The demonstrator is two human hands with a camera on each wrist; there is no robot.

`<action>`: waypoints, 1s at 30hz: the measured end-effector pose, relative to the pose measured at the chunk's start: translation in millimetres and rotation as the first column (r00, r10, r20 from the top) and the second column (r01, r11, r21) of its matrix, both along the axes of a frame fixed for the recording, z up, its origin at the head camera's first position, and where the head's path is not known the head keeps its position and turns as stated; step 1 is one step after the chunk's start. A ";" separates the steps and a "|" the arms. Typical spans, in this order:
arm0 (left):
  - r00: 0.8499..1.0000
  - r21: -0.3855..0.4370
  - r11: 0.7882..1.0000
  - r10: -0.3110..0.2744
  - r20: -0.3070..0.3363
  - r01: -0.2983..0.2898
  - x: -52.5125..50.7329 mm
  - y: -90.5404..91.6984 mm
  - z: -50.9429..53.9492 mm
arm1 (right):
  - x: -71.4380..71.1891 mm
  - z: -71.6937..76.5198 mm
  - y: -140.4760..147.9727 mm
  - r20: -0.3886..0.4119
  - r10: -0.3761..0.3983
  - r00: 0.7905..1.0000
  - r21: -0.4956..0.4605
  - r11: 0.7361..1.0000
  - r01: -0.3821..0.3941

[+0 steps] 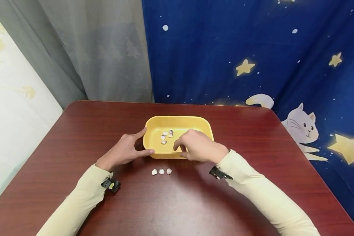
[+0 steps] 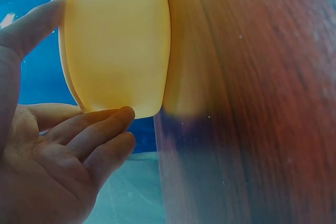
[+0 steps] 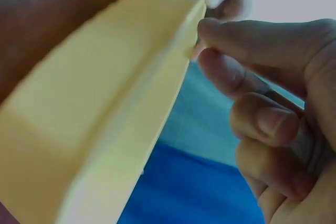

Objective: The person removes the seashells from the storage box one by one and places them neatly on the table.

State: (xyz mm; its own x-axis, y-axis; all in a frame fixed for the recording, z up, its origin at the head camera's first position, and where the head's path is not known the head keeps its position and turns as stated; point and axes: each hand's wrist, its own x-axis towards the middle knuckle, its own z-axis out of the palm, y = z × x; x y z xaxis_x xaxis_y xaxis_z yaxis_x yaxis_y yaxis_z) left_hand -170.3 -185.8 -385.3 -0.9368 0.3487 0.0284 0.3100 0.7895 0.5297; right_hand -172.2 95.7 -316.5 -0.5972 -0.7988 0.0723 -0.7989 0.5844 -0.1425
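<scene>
A yellow plastic basin (image 1: 177, 122) stands on the table with several small white seashells (image 1: 164, 142) inside, some with dark patches. My left hand (image 1: 125, 149) holds the basin's left end, thumb at the front corner; in the left wrist view its fingers (image 2: 107, 132) lie against that end. Over the basin's front right rim, my right hand (image 1: 194, 146) bends its fingers loosely downward. Between thumb and index finger a gap shows in the right wrist view, with nothing visible in it. Three more seashells (image 1: 161, 171) lie in a row in front of the basin.
The dark red-brown wooden table (image 1: 177, 206) runs back to a grey curtain (image 1: 106, 59) and a blue curtain (image 1: 200, 59) with stars and a white cat. A black strap device (image 1: 111, 185) sits on the left wrist and another (image 1: 219, 173) on the right.
</scene>
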 end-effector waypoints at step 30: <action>0.999 -0.008 1.000 0.022 0.024 -0.022 1.5 1.1 0.3 | -120.2 -10.8 -8.8 0.199 -0.181 0.963 0.089 0.982 0.166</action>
